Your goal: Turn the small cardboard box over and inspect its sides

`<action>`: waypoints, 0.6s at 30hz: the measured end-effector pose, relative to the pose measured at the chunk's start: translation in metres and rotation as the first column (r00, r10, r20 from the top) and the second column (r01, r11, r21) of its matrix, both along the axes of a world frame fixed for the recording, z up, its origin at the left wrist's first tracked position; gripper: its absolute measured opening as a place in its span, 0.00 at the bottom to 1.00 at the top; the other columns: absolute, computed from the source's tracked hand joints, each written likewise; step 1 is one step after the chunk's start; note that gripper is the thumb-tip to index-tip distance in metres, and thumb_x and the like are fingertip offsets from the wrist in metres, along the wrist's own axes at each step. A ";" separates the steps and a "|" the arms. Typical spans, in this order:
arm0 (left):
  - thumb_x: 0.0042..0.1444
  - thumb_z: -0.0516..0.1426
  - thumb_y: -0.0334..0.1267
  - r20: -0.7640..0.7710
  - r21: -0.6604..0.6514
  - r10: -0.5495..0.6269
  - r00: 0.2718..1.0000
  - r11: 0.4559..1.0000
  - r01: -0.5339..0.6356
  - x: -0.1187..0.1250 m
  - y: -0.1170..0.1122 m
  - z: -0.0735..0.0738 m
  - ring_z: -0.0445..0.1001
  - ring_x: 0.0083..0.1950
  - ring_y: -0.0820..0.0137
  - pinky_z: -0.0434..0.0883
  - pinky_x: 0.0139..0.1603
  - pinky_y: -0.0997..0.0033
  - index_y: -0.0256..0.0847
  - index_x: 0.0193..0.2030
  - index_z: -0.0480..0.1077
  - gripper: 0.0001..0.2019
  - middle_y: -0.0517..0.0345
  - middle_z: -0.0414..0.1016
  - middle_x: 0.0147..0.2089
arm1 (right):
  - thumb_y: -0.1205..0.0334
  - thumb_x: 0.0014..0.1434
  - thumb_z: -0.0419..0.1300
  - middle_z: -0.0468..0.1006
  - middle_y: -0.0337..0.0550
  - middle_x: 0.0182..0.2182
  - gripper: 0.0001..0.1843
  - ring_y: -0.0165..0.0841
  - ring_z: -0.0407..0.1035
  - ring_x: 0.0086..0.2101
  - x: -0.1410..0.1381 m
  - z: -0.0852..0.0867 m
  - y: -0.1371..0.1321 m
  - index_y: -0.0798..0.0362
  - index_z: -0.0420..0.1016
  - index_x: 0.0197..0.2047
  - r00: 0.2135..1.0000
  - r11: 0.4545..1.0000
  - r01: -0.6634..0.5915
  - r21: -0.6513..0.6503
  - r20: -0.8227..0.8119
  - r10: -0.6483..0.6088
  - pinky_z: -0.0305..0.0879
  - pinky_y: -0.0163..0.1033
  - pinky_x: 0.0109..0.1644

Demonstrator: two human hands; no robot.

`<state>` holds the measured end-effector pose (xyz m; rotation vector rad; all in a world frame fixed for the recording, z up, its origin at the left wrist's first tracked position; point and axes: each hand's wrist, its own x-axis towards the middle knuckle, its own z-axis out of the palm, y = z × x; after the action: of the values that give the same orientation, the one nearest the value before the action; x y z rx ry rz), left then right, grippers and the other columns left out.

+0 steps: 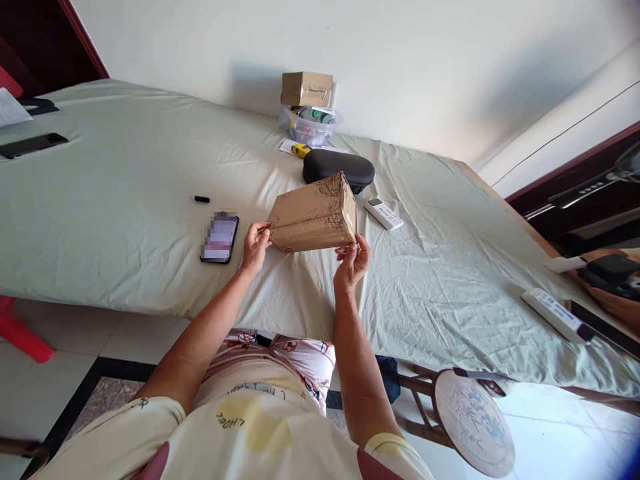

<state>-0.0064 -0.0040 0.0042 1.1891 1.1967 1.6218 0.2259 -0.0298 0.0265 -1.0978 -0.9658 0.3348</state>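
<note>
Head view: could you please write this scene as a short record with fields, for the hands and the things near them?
left hand: grips the left end of the cardboard box
right hand: grips the box's lower right corner
box: held above the bed, tilted
bed: pale green sheet, creased
beside left hand: phone flat on the sheet, screen lit
behind box: black case, white remote
by the wall: second box on a plastic container
</note>
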 end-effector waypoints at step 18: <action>0.70 0.54 0.56 -0.573 0.331 0.243 0.783 0.942 -0.049 -0.001 -0.005 0.002 0.74 0.61 0.57 0.75 0.65 0.54 0.44 0.68 0.70 0.26 0.43 0.71 0.58 | 0.42 0.70 0.57 0.72 0.39 0.37 0.30 0.29 0.71 0.30 -0.001 -0.005 0.002 0.41 0.68 0.70 0.987 0.992 -0.099 0.072 0.136 0.089 0.66 0.34 0.30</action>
<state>-0.0076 -0.0090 0.0059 1.9668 1.4968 1.6229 0.2248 -0.0282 0.0213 -1.0146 -1.1426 0.3006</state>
